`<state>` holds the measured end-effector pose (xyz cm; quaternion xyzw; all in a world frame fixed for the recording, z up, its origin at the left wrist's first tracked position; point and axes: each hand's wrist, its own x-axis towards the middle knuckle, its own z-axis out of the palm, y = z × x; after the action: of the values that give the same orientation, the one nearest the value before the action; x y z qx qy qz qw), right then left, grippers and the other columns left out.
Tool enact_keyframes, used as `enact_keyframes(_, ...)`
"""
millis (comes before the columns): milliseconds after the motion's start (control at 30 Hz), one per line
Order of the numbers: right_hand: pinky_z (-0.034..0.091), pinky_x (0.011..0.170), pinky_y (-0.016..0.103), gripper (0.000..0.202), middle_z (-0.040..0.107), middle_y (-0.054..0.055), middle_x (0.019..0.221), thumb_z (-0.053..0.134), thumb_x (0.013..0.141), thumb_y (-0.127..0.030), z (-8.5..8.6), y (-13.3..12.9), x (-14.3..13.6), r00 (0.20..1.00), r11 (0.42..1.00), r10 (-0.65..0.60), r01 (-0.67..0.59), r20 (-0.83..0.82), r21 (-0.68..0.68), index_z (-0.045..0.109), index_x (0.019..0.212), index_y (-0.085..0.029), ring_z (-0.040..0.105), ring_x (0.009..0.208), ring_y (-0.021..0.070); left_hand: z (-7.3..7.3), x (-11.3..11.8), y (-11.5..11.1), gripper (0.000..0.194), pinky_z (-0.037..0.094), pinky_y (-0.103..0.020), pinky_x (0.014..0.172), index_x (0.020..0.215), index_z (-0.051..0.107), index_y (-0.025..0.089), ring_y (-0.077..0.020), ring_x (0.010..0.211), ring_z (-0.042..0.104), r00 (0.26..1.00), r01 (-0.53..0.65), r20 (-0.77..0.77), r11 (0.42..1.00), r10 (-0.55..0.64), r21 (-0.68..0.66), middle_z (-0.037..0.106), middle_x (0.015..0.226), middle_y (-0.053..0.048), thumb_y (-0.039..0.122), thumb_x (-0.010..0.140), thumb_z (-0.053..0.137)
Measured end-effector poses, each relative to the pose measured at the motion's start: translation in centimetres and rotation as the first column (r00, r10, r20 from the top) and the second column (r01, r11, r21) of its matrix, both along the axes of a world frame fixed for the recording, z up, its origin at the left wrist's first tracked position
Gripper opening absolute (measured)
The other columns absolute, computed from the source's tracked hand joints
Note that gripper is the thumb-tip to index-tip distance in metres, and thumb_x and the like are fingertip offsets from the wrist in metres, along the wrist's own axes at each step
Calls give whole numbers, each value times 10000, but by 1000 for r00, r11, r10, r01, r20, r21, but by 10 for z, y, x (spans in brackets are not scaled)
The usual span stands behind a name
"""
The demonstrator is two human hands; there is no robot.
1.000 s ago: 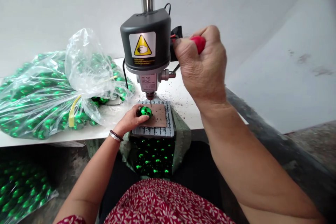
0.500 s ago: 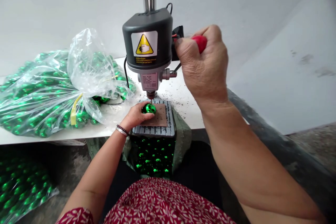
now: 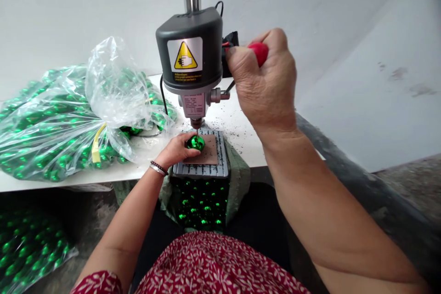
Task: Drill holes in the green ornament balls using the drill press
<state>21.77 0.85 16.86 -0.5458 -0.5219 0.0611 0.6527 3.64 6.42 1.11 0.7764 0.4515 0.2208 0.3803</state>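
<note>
A shiny green ball (image 3: 196,143) is gripped between the thumb and fingers of my left hand (image 3: 178,149). It rests on a brown board (image 3: 210,152) laid over the grooved grey base plate (image 3: 221,165) of a small drill press (image 3: 189,50). The thin drill bit points down at the top of the ball; whether it has entered the ball I cannot tell. My right hand (image 3: 267,82) is closed around the red knob (image 3: 259,53) of the press lever, to the right of the motor housing.
A clear plastic bag (image 3: 65,119) full of green balls covers the left of the white table (image 3: 246,147). Another bag of balls (image 3: 31,243) lies below left. An open green sack (image 3: 239,188) with balls hangs under the table's front edge. Dark shavings are scattered around the base.
The camera view has shifted slightly, moving the drill press a little left in the picture. Both hands keep their holds on the ball and the lever knob.
</note>
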Motion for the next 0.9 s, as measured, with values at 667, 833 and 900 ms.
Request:
enact_keyframes(667, 357, 588, 156, 233, 405, -76, 665, 570, 828, -313, -5, 1, 1, 1000, 999, 24, -23, -11, 32, 394, 755, -179, 381, 608, -6, -7, 10, -13, 663, 463, -382, 1015, 1290, 589, 143, -253, 1084, 627, 998, -55, 12, 998, 55, 14, 679, 1183, -89, 266, 659, 750)
enact_keyframes(833, 359, 647, 180, 253, 378, -83, 646, 580, 822, -327, -7, -3, 1, 999, 999, 2, -4, 33, 40, 392, 740, -180, 366, 611, -1, -9, 12, -10, 619, 489, -384, 966, 1243, 622, 148, -249, 1021, 641, 997, -34, 72, 996, 40, -86, 709, 1051, -59, 266, 650, 752)
enact_keyframes(900, 356, 667, 193, 257, 364, -85, 640, 585, 822, -322, -8, -5, 1, 998, 999, -28, 25, 62, 43, 390, 736, -179, 341, 608, 2, -11, 12, -10, 618, 500, -371, 938, 1237, 624, 140, -241, 988, 647, 993, -37, 103, 992, 49, -117, 710, 1023, -51, 269, 646, 753)
